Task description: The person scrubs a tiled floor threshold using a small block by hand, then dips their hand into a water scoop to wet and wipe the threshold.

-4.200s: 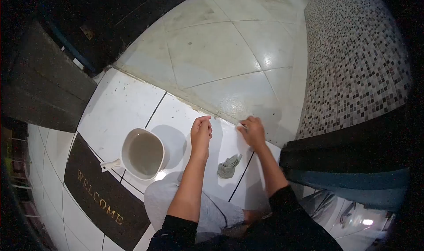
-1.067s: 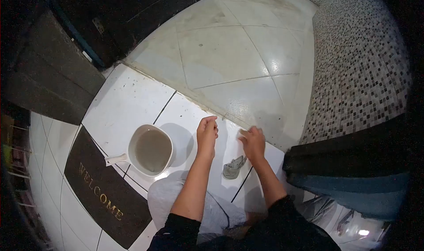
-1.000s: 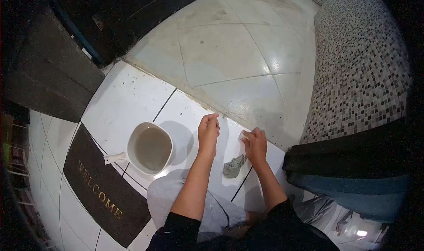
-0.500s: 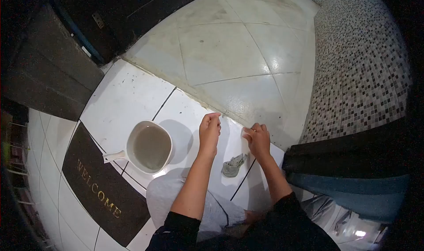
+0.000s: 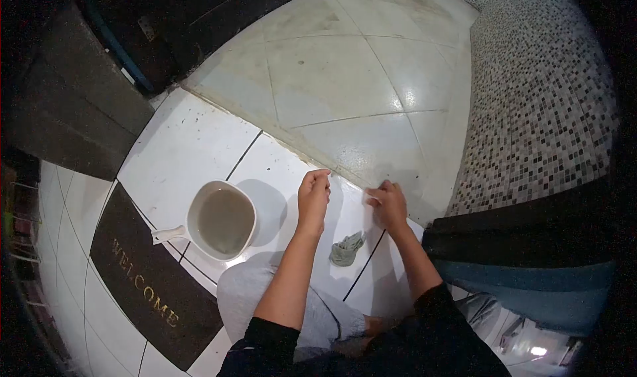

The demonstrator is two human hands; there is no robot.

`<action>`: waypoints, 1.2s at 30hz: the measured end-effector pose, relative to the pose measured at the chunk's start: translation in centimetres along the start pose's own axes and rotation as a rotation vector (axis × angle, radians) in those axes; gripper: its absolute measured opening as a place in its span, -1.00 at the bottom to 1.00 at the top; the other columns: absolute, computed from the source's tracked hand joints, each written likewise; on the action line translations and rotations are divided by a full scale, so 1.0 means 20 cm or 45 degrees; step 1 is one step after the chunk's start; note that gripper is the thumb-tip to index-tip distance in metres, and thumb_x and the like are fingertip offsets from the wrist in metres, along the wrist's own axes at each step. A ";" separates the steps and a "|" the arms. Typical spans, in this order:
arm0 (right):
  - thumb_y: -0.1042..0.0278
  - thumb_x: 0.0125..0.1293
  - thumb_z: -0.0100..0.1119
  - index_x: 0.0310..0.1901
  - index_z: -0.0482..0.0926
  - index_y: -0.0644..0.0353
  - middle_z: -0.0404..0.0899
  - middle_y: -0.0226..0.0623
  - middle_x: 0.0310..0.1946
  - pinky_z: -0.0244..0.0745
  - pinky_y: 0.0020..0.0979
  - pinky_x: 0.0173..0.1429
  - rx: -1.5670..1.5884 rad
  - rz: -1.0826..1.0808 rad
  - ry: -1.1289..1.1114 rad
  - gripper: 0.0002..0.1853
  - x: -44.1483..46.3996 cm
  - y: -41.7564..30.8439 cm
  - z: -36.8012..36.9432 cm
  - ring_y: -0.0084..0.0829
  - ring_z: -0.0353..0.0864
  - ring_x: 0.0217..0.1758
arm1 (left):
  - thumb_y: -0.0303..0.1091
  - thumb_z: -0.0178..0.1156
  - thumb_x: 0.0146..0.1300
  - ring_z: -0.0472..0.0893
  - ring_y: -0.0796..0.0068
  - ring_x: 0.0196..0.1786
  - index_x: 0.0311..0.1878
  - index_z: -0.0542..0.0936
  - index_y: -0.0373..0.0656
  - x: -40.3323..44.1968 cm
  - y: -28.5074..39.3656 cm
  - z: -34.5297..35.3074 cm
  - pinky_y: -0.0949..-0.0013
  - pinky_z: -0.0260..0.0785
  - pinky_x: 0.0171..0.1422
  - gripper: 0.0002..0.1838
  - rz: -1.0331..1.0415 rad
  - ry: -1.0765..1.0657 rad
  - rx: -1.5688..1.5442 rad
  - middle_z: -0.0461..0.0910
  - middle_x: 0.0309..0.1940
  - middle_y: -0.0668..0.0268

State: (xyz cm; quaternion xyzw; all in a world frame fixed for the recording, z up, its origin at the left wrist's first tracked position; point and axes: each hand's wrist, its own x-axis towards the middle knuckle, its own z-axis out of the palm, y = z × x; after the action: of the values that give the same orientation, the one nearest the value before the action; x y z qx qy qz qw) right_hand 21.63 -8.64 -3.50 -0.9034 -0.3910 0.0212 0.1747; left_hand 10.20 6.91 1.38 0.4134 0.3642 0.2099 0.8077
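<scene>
My left hand (image 5: 313, 201) is closed, fingers curled in, above the white tiled step near its far edge. Whether anything is inside it is hidden. To the right, my right hand (image 5: 388, 204) is at the step's edge, slightly blurred, with thumb and fingers apart and nothing visible in them. A crumpled grey-green cloth (image 5: 347, 249) lies on the white tile between my forearms, apart from both hands. Left of my left hand stands a white water dipper (image 5: 188, 221) with its handle pointing left. Cloudy grey water (image 5: 226, 222) is in it.
A dark mat (image 5: 142, 281) lettered WELCOME lies at lower left. Beyond the step edge is a floor of greyish tiles (image 5: 345, 78) with dirty marks. A mosaic wall (image 5: 537, 111) rises on the right, above a dark and blue edge (image 5: 524, 284). Dark door panels (image 5: 73, 98) stand at left.
My right hand has shifted slightly at the step's edge, its fingers now more blurred. My left hand, the cloth and the dipper keep their places; the view has moved a little.
</scene>
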 end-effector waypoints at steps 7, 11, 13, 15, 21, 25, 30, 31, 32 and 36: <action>0.33 -0.10 0.35 -0.25 0.68 -0.06 0.46 -0.34 -0.35 0.41 -0.28 -0.09 0.139 0.044 0.046 -0.73 0.10 -0.14 0.03 -0.26 0.41 -0.17 | -0.38 0.00 0.23 0.24 0.76 -0.55 -0.13 0.48 -0.21 0.01 0.01 -0.03 0.66 0.05 -0.55 -0.81 -0.013 0.032 0.010 0.32 -0.52 0.48; 0.33 -0.10 0.37 -0.24 0.68 -0.06 0.46 -0.34 -0.36 0.44 -0.27 -0.15 0.161 0.076 0.044 -0.71 -0.04 0.00 0.00 -0.27 0.43 -0.20 | -0.39 -0.01 0.21 0.24 0.76 -0.55 -0.12 0.48 -0.21 0.01 0.01 -0.02 0.65 0.06 -0.54 -0.80 -0.020 0.021 -0.016 0.32 -0.52 0.48; 0.33 -0.10 0.37 -0.25 0.68 -0.03 0.45 -0.31 -0.37 0.43 -0.27 -0.15 0.158 0.091 0.093 -0.72 -0.05 0.11 0.14 -0.26 0.42 -0.22 | -0.39 -0.01 0.21 0.24 0.76 -0.55 -0.12 0.48 -0.20 0.01 0.01 -0.02 0.64 0.07 -0.54 -0.80 -0.020 0.020 -0.012 0.32 -0.52 0.48; 0.33 -0.09 0.36 -0.24 0.68 -0.02 0.45 -0.30 -0.37 0.42 -0.28 -0.14 0.169 0.105 0.100 -0.72 0.00 0.01 0.11 -0.26 0.42 -0.22 | -0.39 -0.01 0.21 0.24 0.76 -0.55 -0.13 0.48 -0.20 0.01 0.00 -0.01 0.64 0.07 -0.54 -0.80 -0.013 0.003 -0.002 0.32 -0.52 0.48; 0.31 -0.06 0.36 -0.23 0.67 0.00 0.45 -0.32 -0.36 0.41 -0.28 -0.13 0.181 0.134 0.105 -0.73 0.07 -0.11 0.05 -0.24 0.41 -0.20 | -0.39 0.01 0.20 0.25 0.76 -0.55 -0.13 0.49 -0.20 0.02 0.01 -0.03 0.65 0.07 -0.54 -0.80 -0.031 0.047 0.008 0.33 -0.52 0.49; 0.37 -0.07 0.35 -0.27 0.67 0.04 0.46 -0.29 -0.41 0.41 -0.25 -0.16 0.187 0.211 0.146 -0.75 -0.08 0.02 0.00 -0.20 0.43 -0.23 | -0.37 0.01 0.22 0.24 0.77 -0.56 -0.14 0.49 -0.19 0.02 0.01 -0.03 0.66 0.06 -0.54 -0.81 -0.037 0.051 -0.031 0.33 -0.53 0.48; 0.39 -0.09 0.36 -0.29 0.67 0.08 0.46 -0.26 -0.41 0.41 -0.26 -0.16 0.175 0.222 0.210 -0.76 0.06 -0.12 0.10 -0.22 0.43 -0.23 | -0.36 0.02 0.24 0.23 0.77 -0.57 -0.14 0.49 -0.21 0.02 -0.01 -0.01 0.66 0.04 -0.55 -0.82 -0.009 0.028 -0.025 0.33 -0.53 0.47; 0.38 -0.08 0.35 -0.29 0.67 0.07 0.46 -0.25 -0.42 0.40 -0.26 -0.15 0.188 0.183 0.214 -0.77 0.10 -0.16 0.11 -0.21 0.43 -0.23 | -0.36 0.02 0.24 0.23 0.77 -0.56 -0.15 0.49 -0.21 0.02 -0.01 -0.01 0.66 0.05 -0.54 -0.82 -0.005 0.027 -0.021 0.33 -0.52 0.47; 0.37 -0.07 0.34 -0.28 0.67 0.06 0.46 -0.25 -0.42 0.40 -0.26 -0.14 0.205 0.145 0.215 -0.77 0.13 -0.19 0.11 -0.20 0.43 -0.23 | -0.35 0.02 0.24 0.23 0.76 -0.56 -0.15 0.49 -0.20 0.02 -0.01 -0.03 0.66 0.05 -0.54 -0.82 0.000 0.031 -0.014 0.34 -0.52 0.46; 0.36 -0.05 0.32 -0.27 0.67 0.06 0.46 -0.25 -0.40 0.39 -0.25 -0.14 0.135 0.173 0.150 -0.77 0.04 -0.09 0.04 -0.19 0.43 -0.23 | -0.35 0.03 0.25 0.23 0.77 -0.56 -0.15 0.49 -0.20 0.02 0.00 -0.05 0.66 0.05 -0.54 -0.82 -0.027 0.041 -0.051 0.34 -0.52 0.46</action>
State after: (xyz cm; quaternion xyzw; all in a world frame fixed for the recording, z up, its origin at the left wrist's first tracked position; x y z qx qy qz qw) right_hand 20.75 -6.80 -3.55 -0.9171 -0.3161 0.0005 0.2430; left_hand 9.72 7.64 0.75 0.3898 0.3773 0.2152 0.8120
